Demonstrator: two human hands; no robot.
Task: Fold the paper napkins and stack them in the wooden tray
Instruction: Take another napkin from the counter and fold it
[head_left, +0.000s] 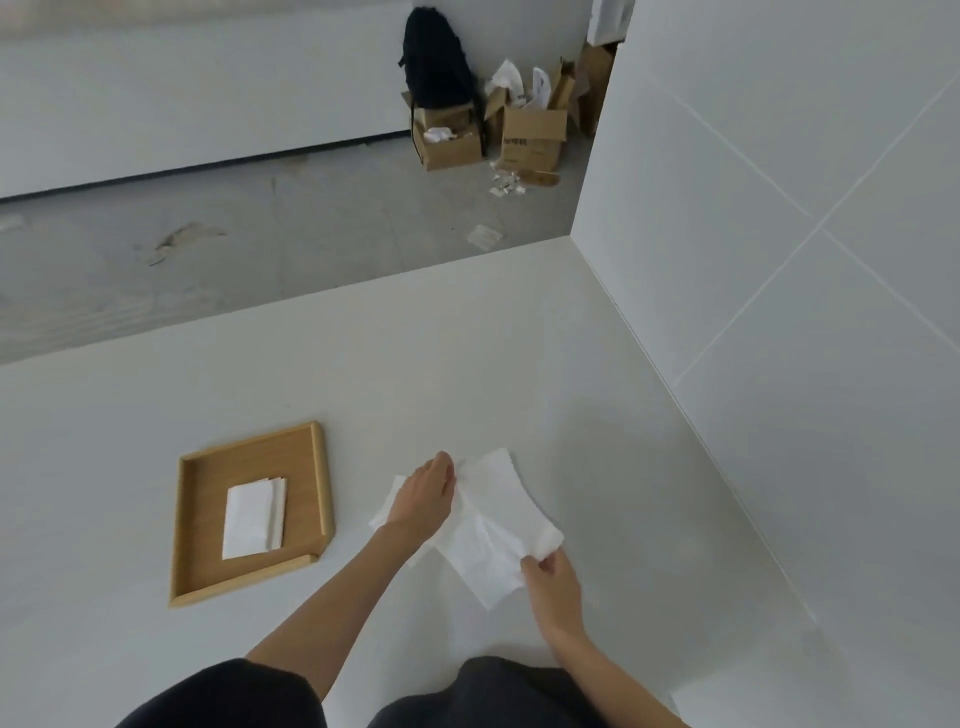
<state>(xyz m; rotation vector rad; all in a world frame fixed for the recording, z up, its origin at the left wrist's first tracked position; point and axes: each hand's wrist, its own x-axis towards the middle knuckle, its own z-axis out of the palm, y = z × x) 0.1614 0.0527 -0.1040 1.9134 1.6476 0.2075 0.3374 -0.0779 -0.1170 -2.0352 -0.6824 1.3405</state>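
Your left hand (423, 499) and right hand (553, 582), one wooden tray (324, 483), one folded-napkin stack (249, 519), one loose napkin (498, 519), maybe two, one backpack (436, 62), three cardboard boxes (449, 143).

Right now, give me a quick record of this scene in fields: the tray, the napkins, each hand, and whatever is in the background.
surface: white table
wooden tray: on the table, left of the hands
folded napkins: small stack lying flat inside the tray
loose napkin: on the table right of the tray, partly folded
left hand: rests on the loose napkin's far side; grip unclear
right hand: pinches its near right edge
background: cardboard boxes and black bag on the floor
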